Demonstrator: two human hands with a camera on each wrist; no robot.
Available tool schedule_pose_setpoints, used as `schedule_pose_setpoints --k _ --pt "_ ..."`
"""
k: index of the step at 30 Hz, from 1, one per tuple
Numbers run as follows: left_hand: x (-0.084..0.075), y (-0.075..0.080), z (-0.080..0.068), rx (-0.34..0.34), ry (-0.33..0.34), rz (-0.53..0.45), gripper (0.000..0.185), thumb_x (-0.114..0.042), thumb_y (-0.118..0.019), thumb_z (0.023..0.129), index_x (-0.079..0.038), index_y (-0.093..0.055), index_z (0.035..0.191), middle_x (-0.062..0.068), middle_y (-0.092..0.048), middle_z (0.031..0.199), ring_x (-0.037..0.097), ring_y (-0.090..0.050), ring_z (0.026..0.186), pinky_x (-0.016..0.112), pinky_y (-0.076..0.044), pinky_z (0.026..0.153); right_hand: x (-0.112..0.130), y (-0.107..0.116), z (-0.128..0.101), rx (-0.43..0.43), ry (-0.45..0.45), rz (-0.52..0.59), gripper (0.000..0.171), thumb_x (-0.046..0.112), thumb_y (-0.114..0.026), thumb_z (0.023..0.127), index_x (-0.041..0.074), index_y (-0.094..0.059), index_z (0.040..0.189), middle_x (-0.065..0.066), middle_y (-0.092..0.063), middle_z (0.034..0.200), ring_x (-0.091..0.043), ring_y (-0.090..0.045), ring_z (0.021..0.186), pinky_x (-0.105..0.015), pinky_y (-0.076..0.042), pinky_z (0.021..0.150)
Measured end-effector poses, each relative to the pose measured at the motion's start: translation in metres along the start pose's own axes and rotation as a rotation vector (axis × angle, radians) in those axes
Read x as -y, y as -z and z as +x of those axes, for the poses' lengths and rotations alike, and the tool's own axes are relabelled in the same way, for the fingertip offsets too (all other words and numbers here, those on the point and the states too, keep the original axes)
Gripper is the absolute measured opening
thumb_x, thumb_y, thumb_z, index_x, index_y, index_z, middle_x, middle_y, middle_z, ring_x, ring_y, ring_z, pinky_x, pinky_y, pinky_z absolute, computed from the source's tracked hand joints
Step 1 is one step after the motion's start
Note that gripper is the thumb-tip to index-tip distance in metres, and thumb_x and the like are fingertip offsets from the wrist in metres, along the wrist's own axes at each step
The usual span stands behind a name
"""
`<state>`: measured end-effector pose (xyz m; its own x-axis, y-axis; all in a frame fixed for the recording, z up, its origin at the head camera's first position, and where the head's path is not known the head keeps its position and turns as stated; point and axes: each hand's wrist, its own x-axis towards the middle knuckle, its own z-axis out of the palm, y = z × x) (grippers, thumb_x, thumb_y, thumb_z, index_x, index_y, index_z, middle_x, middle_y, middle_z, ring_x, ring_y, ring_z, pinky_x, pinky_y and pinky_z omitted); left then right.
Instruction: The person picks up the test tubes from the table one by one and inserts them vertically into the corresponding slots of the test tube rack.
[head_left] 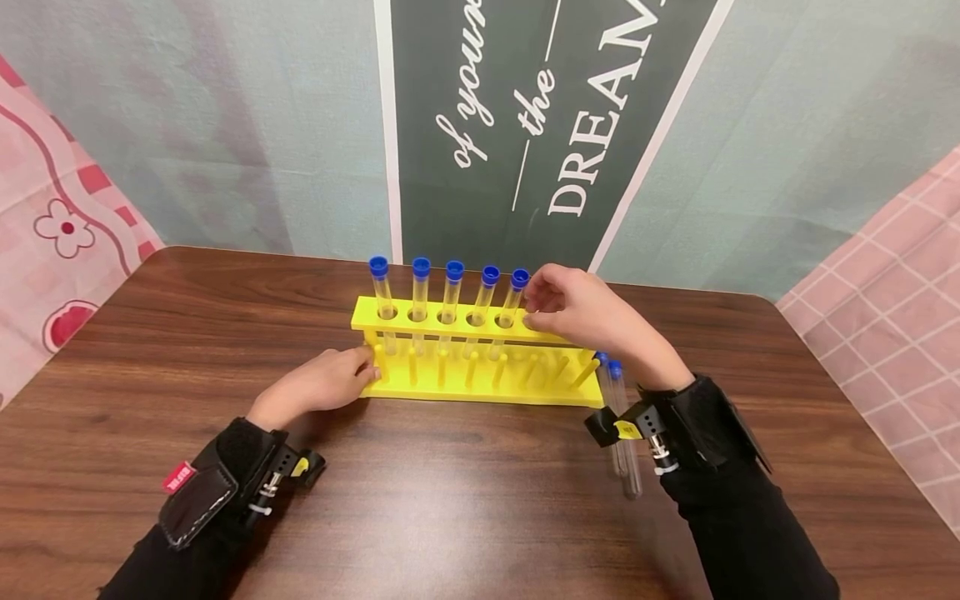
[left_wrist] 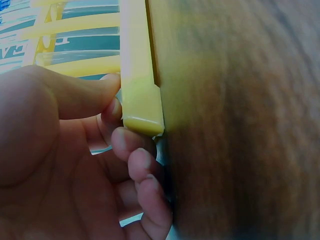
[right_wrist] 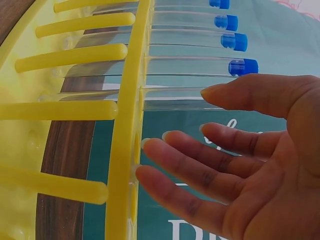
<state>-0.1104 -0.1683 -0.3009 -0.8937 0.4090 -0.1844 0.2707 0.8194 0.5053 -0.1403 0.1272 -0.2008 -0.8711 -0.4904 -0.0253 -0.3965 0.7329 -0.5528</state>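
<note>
The step in hand is judged to be the loading of the rack point(head_left: 457, 393), with one tube perhaps just let go. Nothing is held by the right hand point(head_left: 577, 308): its fingers are loosely bent and spread, with a wide gap left between thumb and the rest, just beside the last of the standing tubes point(head_left: 451, 296) (whether that one is brushed by the thumb cannot be told). By the left hand point(head_left: 330, 379) the near end of the rack is pinched, the thumb and forefinger closed on it and the other fingers curled close by.

For the next move, the loose tubes point(head_left: 630, 467) would probably have to be reached by the right fingers, while the rack is steadied by the left ones. They are laid on the surface point(head_left: 450, 483) under the right forearm, nearer the body than the right fingers and just past the rack's end.

One rack is counted, set between the two hands' fingers. Five tubes are stood in it, all to the left of the right fingers; two are lying loose, which makes seven. Blue caps point(head_left: 454, 271) are seen on all seven in the head view. Eight pegs point(head_left: 412, 367) are counted along the rack, below the right fingers and to their left and right
</note>
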Motion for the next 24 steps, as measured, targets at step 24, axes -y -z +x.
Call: schedule_pose_setpoints --k 24 --pt "-0.001 0.001 -0.001 0.002 -0.002 -0.008 0.017 -0.013 -0.045 0.096 -0.005 -0.044 0.081 0.002 -0.036 0.063 0.016 -0.037 0.057 0.029 -0.033 0.056 0.0 0.007 -0.022 0.013 -0.089 -0.075 0.029 0.016 -0.064 0.084 -0.001 -0.053 0.105 -0.01 -0.061 0.091 -0.02 -0.056 0.077 -0.033 -0.045 0.066"
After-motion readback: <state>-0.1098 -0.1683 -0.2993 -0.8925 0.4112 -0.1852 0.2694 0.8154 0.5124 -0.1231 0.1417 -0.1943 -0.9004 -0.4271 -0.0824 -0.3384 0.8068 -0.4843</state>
